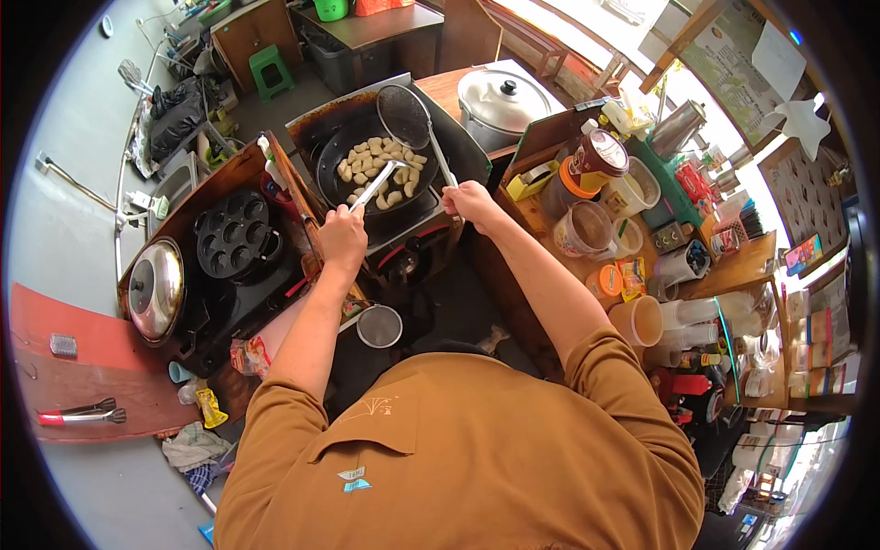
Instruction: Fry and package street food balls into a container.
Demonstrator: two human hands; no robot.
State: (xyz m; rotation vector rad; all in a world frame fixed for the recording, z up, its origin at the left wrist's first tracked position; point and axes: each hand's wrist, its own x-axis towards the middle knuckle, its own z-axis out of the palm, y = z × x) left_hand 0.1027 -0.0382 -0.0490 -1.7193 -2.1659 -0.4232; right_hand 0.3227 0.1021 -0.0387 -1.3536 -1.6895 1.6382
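My left hand (344, 237) grips the handle of a metal cooking utensil (375, 184), whose head reaches among the pale food pieces. Several of these plump pieces (364, 159) lie in a black wok (330, 180) on a stove. In my right hand (474, 205) is the long handle of a round mesh skimmer (403, 115). Its basket is over the wok's far right side and looks bare of food. Below the wok, the stove front (412, 256) carries a knob.
At left sit a black multi-hole pan (234, 235) and a domed lid (157, 290) on a second stove. A large lidded pot (505, 102) stands beyond the wok. Tubs and jars (583, 227) crowd the right counter. A small sieve (379, 326) juts out near my left forearm.
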